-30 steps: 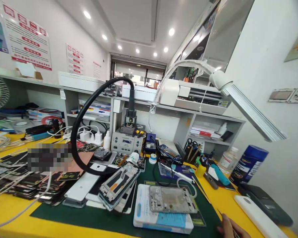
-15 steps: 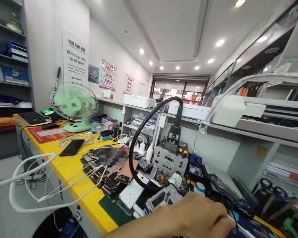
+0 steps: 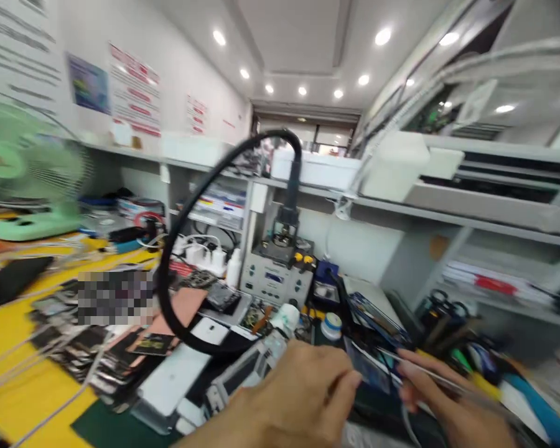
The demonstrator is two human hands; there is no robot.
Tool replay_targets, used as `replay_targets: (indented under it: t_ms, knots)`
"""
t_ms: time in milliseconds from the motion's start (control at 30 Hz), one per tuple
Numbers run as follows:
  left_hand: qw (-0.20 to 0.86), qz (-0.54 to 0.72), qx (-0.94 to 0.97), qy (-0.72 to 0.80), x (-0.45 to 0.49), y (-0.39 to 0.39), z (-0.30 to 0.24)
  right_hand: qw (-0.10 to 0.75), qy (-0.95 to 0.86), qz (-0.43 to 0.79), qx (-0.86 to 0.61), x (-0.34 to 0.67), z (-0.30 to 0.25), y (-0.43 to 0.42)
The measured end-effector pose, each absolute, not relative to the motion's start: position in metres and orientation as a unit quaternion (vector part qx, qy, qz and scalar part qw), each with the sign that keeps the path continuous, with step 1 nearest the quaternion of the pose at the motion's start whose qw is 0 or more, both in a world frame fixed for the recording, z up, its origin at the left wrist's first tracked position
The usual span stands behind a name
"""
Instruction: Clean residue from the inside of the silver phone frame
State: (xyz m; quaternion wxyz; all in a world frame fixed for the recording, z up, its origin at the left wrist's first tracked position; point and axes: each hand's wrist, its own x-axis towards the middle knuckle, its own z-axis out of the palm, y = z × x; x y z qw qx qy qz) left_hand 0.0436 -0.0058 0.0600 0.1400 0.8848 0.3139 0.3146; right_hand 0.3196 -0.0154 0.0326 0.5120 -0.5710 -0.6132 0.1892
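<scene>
Your right hand [image 3: 466,412] pinches a slim tool [image 3: 432,374], seemingly positioning it; next calls for steadiness. Your left hand [image 3: 303,386] curls, its hold unclear

The bench [image 3: 46,386] is bright yellow over there on the left, its near mat [image 3: 112,429] dark green, with a white phone back [image 3: 180,367] and a coppery pink sheet [image 3: 182,309] — and the slim tool [image 3: 436,376] at the near right looks pale. Farther off I see a mint-green fan [image 3: 51,165] on the left, a black hose [image 3: 167,267], a grey console [image 3: 275,280] and a blue-and-white jar [image 3: 331,325]. On the far left wall, a white poster [image 3: 135,87] carries red bands.
</scene>
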Motion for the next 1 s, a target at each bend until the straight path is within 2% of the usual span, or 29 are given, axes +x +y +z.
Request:
replay_targets:
  t_ms: [100,367,567,733,1000]
  knots:
    - [0.174,0.294,0.892,0.295,0.041,-0.012,0.059,0.505,-0.609,0.226,-0.568,0.316,0.028,-0.025]
    - [0.232,0.133,0.921,0.284,0.051,-0.034,0.056,0.606,-0.589,0.18,-0.504,0.319,0.014,-0.025]
    - [0.228,0.009,0.919,0.321,0.055,-0.036,0.062,0.606,-0.577,0.229,-0.497,0.328,0.008,-0.018]
    - [0.217,0.06,0.92,0.322,0.054,-0.03,0.05,0.632,-0.538,0.245,-0.501,0.331,0.009,-0.015]
    - [0.217,0.06,0.905,0.361,0.043,-0.022,0.063,0.684,-0.498,0.225,-0.482,0.334,0.018,-0.013]
